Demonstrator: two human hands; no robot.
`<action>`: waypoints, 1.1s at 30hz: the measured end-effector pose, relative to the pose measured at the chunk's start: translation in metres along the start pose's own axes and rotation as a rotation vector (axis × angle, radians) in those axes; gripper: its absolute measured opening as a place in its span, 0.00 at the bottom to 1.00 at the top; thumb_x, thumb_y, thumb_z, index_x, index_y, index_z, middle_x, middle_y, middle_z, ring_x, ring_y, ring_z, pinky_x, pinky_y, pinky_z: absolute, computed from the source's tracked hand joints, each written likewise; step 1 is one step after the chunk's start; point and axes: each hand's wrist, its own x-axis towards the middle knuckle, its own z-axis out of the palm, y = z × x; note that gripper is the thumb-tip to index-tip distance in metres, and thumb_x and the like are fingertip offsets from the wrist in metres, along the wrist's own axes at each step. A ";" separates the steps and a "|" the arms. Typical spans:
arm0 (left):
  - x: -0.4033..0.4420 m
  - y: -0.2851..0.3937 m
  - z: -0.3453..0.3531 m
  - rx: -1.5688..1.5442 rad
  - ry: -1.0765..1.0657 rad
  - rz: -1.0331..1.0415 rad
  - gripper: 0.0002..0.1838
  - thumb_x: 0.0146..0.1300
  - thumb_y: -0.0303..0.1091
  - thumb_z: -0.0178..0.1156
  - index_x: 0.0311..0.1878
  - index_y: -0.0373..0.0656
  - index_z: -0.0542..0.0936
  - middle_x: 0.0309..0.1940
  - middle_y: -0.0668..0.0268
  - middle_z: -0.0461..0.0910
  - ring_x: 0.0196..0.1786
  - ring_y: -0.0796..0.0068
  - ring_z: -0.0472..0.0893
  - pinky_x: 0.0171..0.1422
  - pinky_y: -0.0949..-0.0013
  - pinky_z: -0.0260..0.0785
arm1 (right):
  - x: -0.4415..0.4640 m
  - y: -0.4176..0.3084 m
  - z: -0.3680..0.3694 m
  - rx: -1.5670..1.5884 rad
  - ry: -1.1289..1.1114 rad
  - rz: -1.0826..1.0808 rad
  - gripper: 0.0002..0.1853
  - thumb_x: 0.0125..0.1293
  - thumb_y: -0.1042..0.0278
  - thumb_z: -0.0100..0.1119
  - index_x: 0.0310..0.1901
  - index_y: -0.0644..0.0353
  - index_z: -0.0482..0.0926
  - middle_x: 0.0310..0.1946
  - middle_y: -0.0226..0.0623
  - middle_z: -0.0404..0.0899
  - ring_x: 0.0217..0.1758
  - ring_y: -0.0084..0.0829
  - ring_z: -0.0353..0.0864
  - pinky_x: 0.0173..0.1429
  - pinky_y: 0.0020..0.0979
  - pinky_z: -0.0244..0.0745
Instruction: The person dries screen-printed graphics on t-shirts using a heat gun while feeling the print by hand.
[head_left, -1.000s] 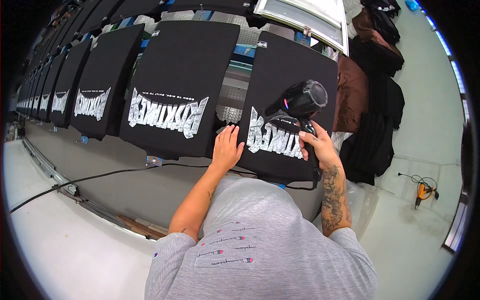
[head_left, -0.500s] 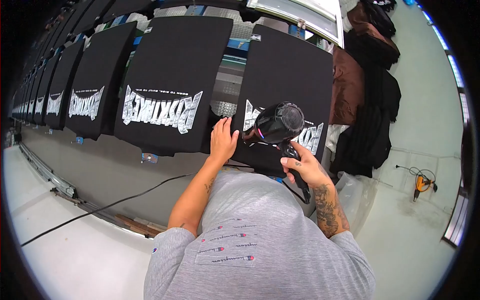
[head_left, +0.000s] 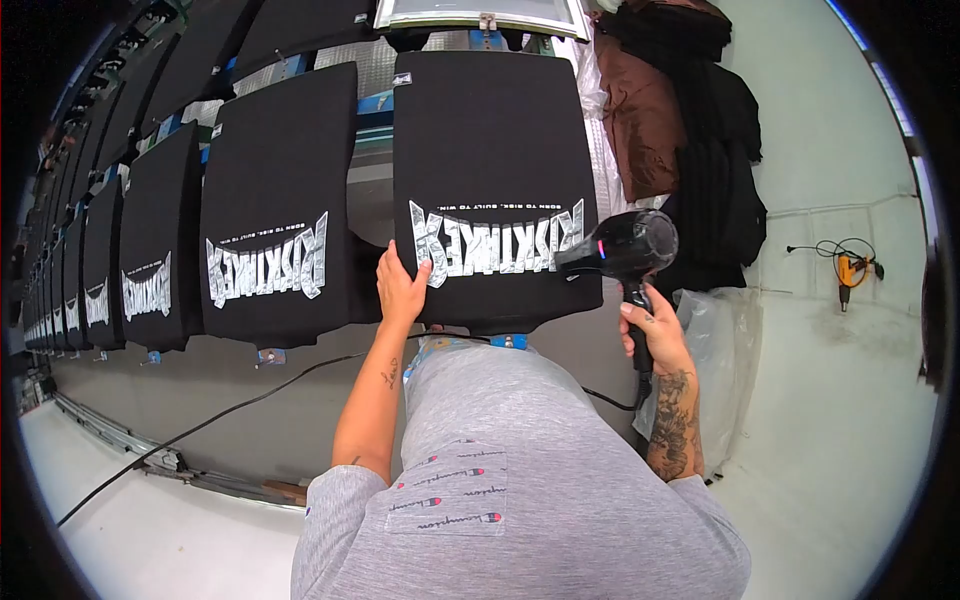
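Observation:
A black hair dryer (head_left: 632, 246) is in my right hand (head_left: 660, 332), whose fingers wrap round its handle. Its nozzle points left, at the right end of the white lettering print (head_left: 495, 242) on the nearest black shirt (head_left: 490, 140). That shirt lies flat, stretched over a board in front of me. At its left edge rests my left hand (head_left: 403, 287), fingers extended and holding nothing, the thumb beside the left end of the print. The dryer's cord hangs from the bottom of the handle.
More black printed shirts (head_left: 275, 170) on boards run in a row to the left. Dark folded garments (head_left: 715, 190) and a brown bag (head_left: 640, 130) lie at right. A yellow heat gun (head_left: 848, 272) sits on the floor (head_left: 830, 400). A black cable (head_left: 230, 400) stretches leftward.
The hair dryer has moved right, from above the print to beside its right end, uncovering the lettering. My view has shifted right. My left hand stays at the shirt's left edge.

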 end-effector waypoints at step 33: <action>-0.027 0.025 -0.034 0.347 -0.109 0.295 0.37 0.69 0.53 0.60 0.76 0.47 0.66 0.75 0.46 0.59 0.79 0.46 0.57 0.78 0.36 0.49 | 0.104 -0.060 0.184 -0.171 -0.447 -0.074 0.31 0.69 0.62 0.66 0.68 0.67 0.65 0.26 0.30 0.75 0.20 0.20 0.74 0.24 0.25 0.72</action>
